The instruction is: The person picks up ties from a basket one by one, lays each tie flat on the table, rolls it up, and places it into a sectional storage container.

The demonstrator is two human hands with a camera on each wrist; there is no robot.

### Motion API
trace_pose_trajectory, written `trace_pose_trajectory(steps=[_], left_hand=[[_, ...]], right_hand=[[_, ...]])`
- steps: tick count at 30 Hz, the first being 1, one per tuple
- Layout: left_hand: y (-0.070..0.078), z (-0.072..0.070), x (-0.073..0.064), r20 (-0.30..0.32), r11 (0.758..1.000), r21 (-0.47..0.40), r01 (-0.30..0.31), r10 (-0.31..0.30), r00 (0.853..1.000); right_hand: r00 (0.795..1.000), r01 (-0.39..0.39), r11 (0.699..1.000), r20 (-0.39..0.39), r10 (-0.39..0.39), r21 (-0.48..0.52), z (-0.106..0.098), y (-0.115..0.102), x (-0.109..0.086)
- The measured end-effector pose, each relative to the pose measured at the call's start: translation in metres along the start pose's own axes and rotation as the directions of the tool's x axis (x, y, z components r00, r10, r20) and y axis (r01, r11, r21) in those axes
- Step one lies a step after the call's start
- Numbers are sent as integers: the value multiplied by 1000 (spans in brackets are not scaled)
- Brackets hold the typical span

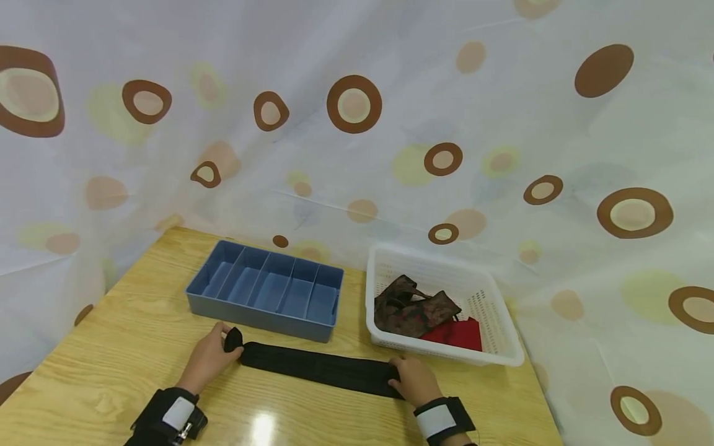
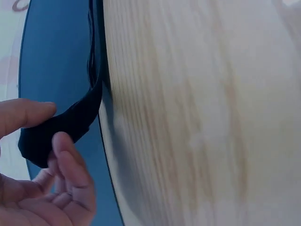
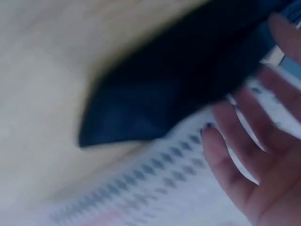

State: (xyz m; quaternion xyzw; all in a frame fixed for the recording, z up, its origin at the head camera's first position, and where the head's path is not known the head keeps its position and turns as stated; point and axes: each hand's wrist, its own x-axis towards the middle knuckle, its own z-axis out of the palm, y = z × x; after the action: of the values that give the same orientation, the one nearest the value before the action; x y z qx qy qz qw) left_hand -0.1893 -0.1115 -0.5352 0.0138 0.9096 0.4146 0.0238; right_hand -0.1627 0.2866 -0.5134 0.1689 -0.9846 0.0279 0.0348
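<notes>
Black cloth (image 1: 318, 368), long narrow strip with layered folds, stretched nearly straight in front of the tray (image 1: 262, 315), slanting slightly nearer at its right end, left tip bent up and pinched by the left hand (image 1: 207, 356), right end between the right hand's (image 1: 418, 380) thumb and fingers

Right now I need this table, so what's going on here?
A person holds a black strip stretched out: the left grip pinches one end, the right grip holds near the other. Beyond it stand the blue divided tray and, to the right, a white basket holding brown-patterned cloth and red cloth.
</notes>
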Motion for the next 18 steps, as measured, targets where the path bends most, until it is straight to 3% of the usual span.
trace_pose_trajectory(steps=[2,5,11,15,18], left_hand=[[4,3,-1,-20,999,0,-34,34,999],[12,8,-3,-40,995,20,-93,94,995],[23,21,-2,-13,984,92,-151,152,988],[26,29,1,6,977,112,-180,181,984],[25,33,2,26,977,80,-197,196,980]], right_hand=[[995,48,997,-85,-53,-58,-1,-14,3],[982,134,991,-135,-134,-9,-4,-51,13],[959,280,941,-95,-267,190,-8,-129,42],[931,363,912,-109,-348,191,-2,-163,62],[921,390,911,-78,-382,137,7,-176,72]])
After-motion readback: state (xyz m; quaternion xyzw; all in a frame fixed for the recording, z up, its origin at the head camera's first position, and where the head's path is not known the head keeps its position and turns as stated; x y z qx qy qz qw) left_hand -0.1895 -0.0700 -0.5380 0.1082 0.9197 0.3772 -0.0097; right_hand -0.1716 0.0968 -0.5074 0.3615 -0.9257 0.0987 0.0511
